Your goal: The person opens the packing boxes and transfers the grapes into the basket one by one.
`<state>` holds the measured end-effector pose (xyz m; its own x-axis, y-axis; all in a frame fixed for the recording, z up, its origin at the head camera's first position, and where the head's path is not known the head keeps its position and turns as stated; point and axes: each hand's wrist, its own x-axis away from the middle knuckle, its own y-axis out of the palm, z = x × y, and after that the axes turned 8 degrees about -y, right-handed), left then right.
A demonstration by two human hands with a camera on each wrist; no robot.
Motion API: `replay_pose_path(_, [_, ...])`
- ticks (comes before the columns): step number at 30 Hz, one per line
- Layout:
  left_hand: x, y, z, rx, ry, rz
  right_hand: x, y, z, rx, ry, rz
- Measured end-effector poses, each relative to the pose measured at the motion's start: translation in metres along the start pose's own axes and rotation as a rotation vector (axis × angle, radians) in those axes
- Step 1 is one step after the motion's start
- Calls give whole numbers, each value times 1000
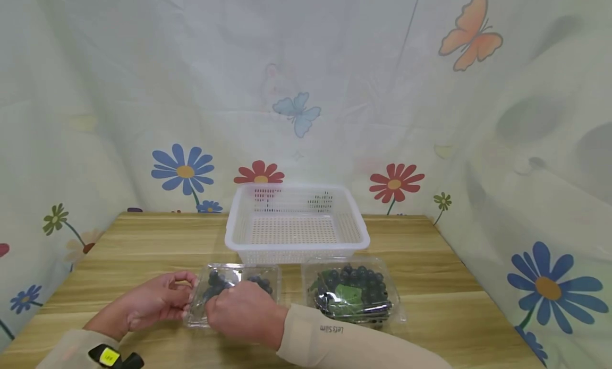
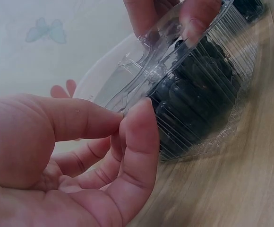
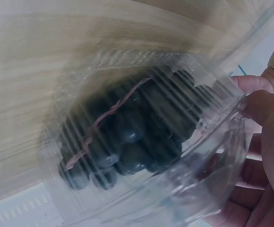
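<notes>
Low and left of centre in the head view, a clear plastic clamshell of dark grapes sits on the bench. The left hand pinches its edge, the right hand its rim. Thin, ribbed walls should feel light, flexible, slippery; the stiffer rim suits holding. Squeezed, the glossy, rounded fruit could bruise.

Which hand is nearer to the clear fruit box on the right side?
Right. The right hand grips the other box, left of the right-side box; the left hand is farther left, at the other box's left edge.
</notes>
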<state>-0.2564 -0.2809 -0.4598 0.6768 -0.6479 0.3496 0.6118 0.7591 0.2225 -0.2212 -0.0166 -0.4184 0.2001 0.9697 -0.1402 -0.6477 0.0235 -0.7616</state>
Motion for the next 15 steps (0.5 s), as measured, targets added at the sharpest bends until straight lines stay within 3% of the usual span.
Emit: replay_pose_path(15, [-1,4,0,-20,38,-19,1,3,-1,75,4,43])
